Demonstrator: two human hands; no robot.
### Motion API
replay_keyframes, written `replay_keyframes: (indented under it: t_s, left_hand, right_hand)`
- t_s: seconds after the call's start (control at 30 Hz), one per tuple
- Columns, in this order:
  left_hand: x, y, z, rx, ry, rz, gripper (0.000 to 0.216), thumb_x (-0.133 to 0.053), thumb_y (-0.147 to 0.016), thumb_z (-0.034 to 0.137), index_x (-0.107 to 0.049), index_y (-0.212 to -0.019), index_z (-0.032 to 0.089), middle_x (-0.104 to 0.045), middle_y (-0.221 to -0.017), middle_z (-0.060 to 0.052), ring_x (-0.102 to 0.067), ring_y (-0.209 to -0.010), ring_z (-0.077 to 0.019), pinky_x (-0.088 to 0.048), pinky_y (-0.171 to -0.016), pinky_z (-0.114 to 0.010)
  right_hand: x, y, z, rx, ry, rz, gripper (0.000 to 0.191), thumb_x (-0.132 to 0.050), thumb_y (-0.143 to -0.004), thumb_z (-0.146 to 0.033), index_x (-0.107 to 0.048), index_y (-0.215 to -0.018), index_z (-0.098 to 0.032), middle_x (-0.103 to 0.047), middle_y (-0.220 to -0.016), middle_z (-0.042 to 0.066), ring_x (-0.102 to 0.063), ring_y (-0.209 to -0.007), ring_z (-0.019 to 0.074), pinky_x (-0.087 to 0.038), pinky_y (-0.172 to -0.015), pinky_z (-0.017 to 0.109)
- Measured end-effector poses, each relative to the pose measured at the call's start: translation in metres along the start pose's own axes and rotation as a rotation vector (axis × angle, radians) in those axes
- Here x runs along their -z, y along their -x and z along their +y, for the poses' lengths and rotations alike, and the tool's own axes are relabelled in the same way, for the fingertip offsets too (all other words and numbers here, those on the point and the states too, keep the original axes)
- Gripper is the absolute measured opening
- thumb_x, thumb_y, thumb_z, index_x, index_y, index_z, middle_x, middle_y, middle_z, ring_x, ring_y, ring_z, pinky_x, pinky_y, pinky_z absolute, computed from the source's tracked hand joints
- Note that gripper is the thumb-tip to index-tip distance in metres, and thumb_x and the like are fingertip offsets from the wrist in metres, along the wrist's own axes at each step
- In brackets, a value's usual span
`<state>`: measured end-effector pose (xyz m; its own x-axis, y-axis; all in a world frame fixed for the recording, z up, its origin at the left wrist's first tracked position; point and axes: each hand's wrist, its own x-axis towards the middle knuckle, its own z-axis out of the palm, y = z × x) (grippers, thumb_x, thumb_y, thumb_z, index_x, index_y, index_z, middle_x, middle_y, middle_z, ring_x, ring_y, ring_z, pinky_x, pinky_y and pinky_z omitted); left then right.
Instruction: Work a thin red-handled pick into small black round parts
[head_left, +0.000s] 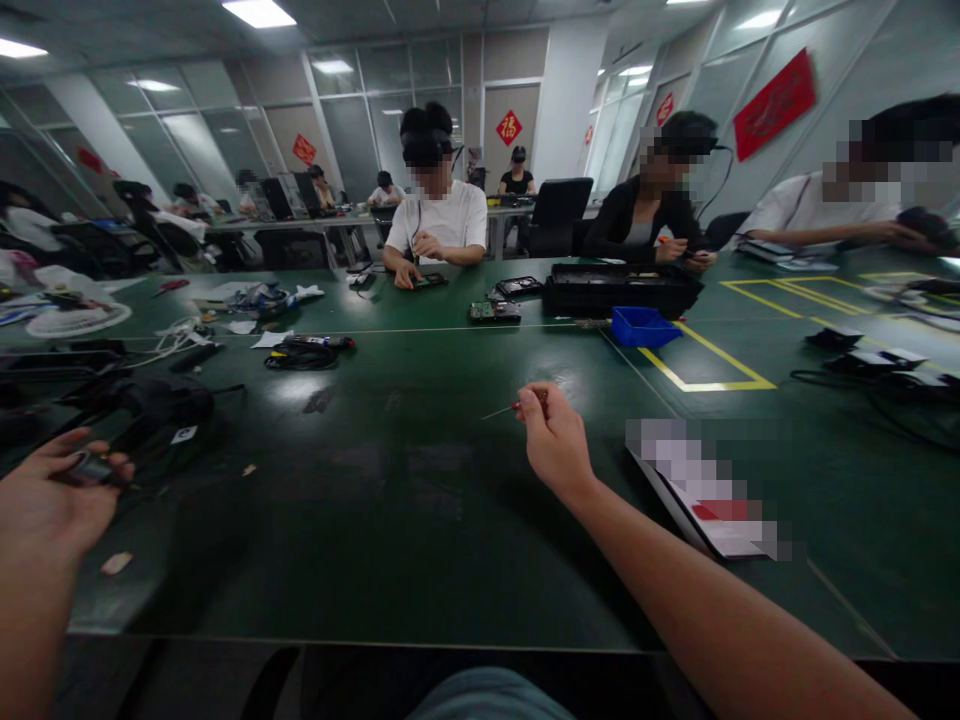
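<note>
At the left edge, my left hand (56, 500) is closed around a small silvery, rounded part (91, 468) with dark bits at its end; its exact kind is blurred. Fingers hide some of it. My right hand (553, 437) grips a screwdriver (501, 411) above the middle of the green table (360, 520). Its thin shaft points left, away from the part, and most of the reddish handle is covered by the fingers. The two hands are far apart.
Black gear with cables (157, 405) lies beyond my left hand. A booklet (705, 500) rests by my right forearm. Farther off are a blue bin (643, 327), a long black case (622, 290) and a circuit board (495, 311). Several people sit across the table.
</note>
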<state>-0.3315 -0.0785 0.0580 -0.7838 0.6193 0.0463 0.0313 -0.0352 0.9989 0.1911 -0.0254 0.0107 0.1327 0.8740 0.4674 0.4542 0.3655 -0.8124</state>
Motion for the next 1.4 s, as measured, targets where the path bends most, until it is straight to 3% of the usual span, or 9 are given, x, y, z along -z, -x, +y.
replay_keyframes:
  t_s: [0.17, 0.37, 0.5, 0.67, 0.9, 1.07, 1.17, 1.27, 1.4]
  left_hand:
    - [-0.067, 0.048, 0.021, 0.089, 0.216, -0.079, 0.034, -0.051, -0.056, 0.001, -0.061, -0.083, 0.017, -0.054, -0.071, -0.003, -0.052, -0.065, -0.0145, -0.048, -0.054, -0.021]
    - [-0.152, 0.104, 0.028, 0.164, 0.363, -0.454, 0.043, -0.052, -0.053, 0.0, -0.063, -0.092, 0.013, -0.054, -0.074, -0.004, -0.053, -0.066, -0.0155, -0.049, -0.057, -0.024]
    - [-0.208, 0.144, 0.023, 0.217, 0.385, -0.676, 0.036, -0.05, -0.059, 0.003, -0.064, -0.091, 0.011, -0.055, -0.076, -0.005, -0.053, -0.067, -0.0146, -0.049, -0.061, -0.025]
    - [-0.258, 0.192, 0.014, 0.183, 0.369, -0.934, 0.031, -0.048, -0.068, 0.008, -0.063, -0.095, 0.013, -0.058, -0.079, -0.006, -0.056, -0.074, -0.0174, -0.049, -0.071, -0.031]
    - [-0.28, 0.228, -0.023, -0.025, 0.096, -1.088, 0.038, -0.046, -0.072, 0.012, -0.054, -0.108, 0.018, -0.058, -0.081, -0.003, -0.055, -0.076, -0.0186, -0.045, -0.083, -0.037]
    - [-0.28, 0.222, -0.041, -0.163, 0.03, -1.19, 0.036, -0.045, -0.076, 0.014, -0.047, -0.111, 0.019, -0.055, -0.082, -0.002, -0.054, -0.08, -0.0186, -0.044, -0.085, -0.037]
    - [-0.274, 0.215, -0.044, -0.264, -0.025, -1.263, 0.041, -0.048, -0.076, 0.014, -0.047, -0.116, 0.019, -0.056, -0.094, -0.004, -0.055, -0.091, -0.0194, -0.043, -0.089, -0.037]
    - [-0.27, 0.212, -0.047, -0.434, -0.184, -1.235, 0.052, -0.054, -0.074, 0.009, -0.044, -0.124, 0.019, -0.057, -0.109, -0.007, -0.056, -0.1, -0.0207, -0.044, -0.094, -0.038]
    - [-0.269, 0.211, -0.049, -0.573, -0.346, -1.174, 0.032, -0.057, -0.086, 0.015, -0.055, -0.117, 0.018, -0.062, -0.112, -0.01, -0.059, -0.106, -0.024, -0.046, -0.099, -0.042]
  right_hand:
    - [-0.001, 0.001, 0.0, -0.012, -0.002, -0.002, 0.026, -0.045, -0.101, -0.044, -0.06, -0.097, -0.023, -0.068, -0.08, 0.003, -0.066, -0.075, 0.0201, -0.046, -0.069, 0.032]
    - [0.002, 0.0, -0.003, -0.014, 0.005, -0.021, 0.027, -0.045, -0.101, -0.044, -0.06, -0.095, -0.022, -0.067, -0.078, 0.002, -0.065, -0.073, 0.0191, -0.045, -0.067, 0.031]
    - [0.005, 0.0, -0.007, -0.032, 0.024, -0.053, 0.029, -0.045, -0.101, -0.047, -0.06, -0.093, -0.023, -0.063, -0.07, 0.0, -0.06, -0.064, 0.0175, -0.043, -0.061, 0.03]
    - [0.005, 0.0, -0.009, -0.04, 0.023, -0.056, 0.03, -0.046, -0.1, -0.048, -0.06, -0.092, -0.023, -0.06, -0.064, -0.002, -0.057, -0.058, 0.0171, -0.041, -0.058, 0.03]
    - [0.002, -0.001, -0.006, -0.023, 0.023, -0.027, 0.028, -0.045, -0.1, -0.045, -0.06, -0.096, -0.023, -0.063, -0.071, 0.0, -0.06, -0.065, 0.018, -0.043, -0.063, 0.03]
    - [0.0, 0.0, -0.004, 0.001, 0.034, -0.037, 0.023, -0.046, -0.1, -0.04, -0.06, -0.102, -0.022, -0.067, -0.08, 0.002, -0.063, -0.072, 0.0187, -0.044, -0.069, 0.031]
    - [0.001, -0.001, -0.005, -0.016, 0.056, -0.07, 0.027, -0.047, -0.099, -0.043, -0.063, -0.093, -0.022, -0.066, -0.073, 0.0, -0.062, -0.067, 0.0184, -0.043, -0.065, 0.031]
    - [0.002, -0.002, -0.008, -0.022, 0.098, -0.09, 0.034, -0.054, -0.096, -0.05, -0.063, -0.079, -0.022, -0.065, -0.065, 0.0, -0.06, -0.06, 0.0177, -0.04, -0.06, 0.031]
    - [0.004, -0.001, -0.011, 0.003, 0.089, -0.066, 0.032, -0.057, -0.094, -0.048, -0.061, -0.076, -0.023, -0.062, -0.062, -0.001, -0.057, -0.057, 0.0165, -0.04, -0.058, 0.03]
